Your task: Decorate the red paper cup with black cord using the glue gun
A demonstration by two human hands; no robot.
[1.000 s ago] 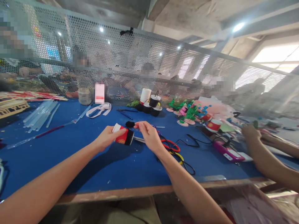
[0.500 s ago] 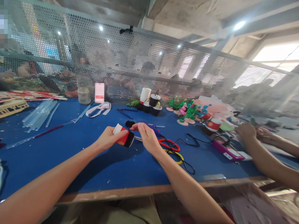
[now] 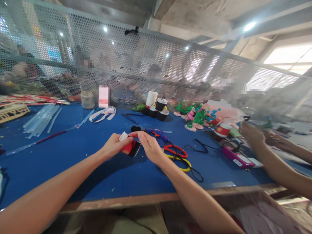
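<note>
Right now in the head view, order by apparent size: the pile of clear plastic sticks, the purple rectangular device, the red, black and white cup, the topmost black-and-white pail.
1. Pile of sticks
2. Purple device and cup: unsure, the left hand partly covers the cup
3. Pail

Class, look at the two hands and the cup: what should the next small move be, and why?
Probably press lightly along the upper side of the cup with the right hand: it is at that side, while the left hand grips the cup.
</note>
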